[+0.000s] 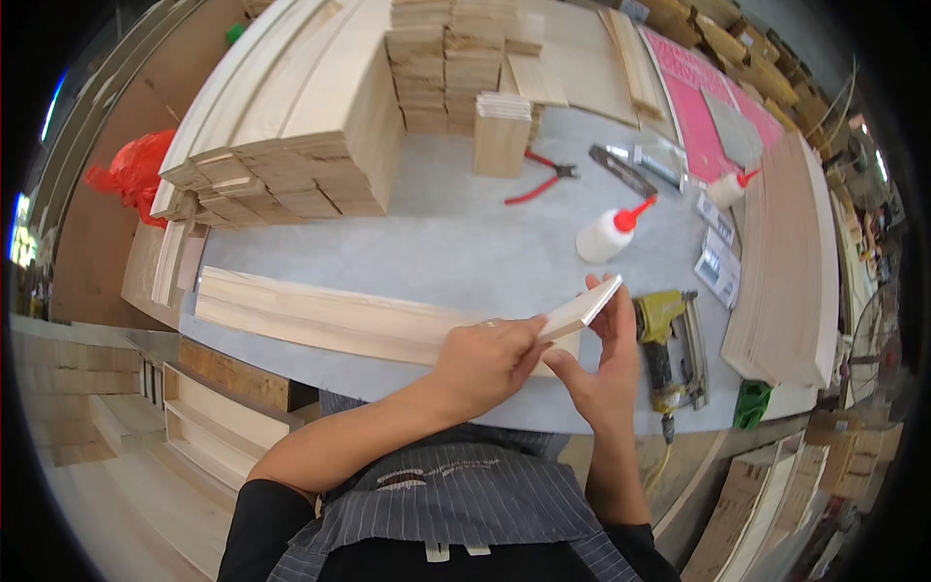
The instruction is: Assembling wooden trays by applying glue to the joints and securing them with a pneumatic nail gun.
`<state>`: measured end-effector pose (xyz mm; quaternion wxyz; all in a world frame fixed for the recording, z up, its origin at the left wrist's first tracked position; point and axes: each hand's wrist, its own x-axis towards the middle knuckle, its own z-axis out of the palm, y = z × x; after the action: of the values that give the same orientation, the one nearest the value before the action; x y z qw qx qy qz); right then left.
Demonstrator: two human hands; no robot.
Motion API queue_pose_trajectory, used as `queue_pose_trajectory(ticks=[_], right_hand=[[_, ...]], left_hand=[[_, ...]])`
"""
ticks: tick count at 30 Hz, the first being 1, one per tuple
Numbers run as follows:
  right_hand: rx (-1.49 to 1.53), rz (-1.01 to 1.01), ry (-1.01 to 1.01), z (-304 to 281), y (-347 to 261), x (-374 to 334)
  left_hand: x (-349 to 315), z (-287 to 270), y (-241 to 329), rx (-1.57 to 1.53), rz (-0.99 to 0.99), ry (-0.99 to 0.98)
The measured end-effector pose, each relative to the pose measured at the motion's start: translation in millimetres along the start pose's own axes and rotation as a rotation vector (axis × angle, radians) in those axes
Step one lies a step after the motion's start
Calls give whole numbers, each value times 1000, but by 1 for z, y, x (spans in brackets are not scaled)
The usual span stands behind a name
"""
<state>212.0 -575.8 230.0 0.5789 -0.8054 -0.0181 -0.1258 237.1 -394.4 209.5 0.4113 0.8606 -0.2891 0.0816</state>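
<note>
My left hand (490, 364) grips one end of a short, flat wooden board (579, 312), raised and tilted above the table. My right hand (606, 364) holds the other end, its fingers behind the board and its thumb below. A pale white line runs along the board's edge; I cannot tell whether it is glue. Under my left hand, long wooden strips (320, 308) lie side by side near the table's front edge. A white squeeze bottle with a red nozzle (603, 238) stands beyond my right hand. To the right lies a yellow-green and black nail gun (664, 349).
Stacked long boards (291, 145) and shorter wooden pieces (446, 68) fill the back left. Red-handled pliers (543, 186), a second glue bottle (727, 187) and small packets (718, 264) lie farther back. Thin panels (781, 262) are stacked at the right edge. A hose (661, 466) hangs from the nail gun.
</note>
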Motion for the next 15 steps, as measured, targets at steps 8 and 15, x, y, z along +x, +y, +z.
queue_pose_trajectory(ticks=[8,15], right_hand=[[-41,113,102,-64,27,-39],[-117,112,-27,-65,38,-57]], left_hand=[[25,35,8,324,114,-304],[39,45,7,322,25,-601]])
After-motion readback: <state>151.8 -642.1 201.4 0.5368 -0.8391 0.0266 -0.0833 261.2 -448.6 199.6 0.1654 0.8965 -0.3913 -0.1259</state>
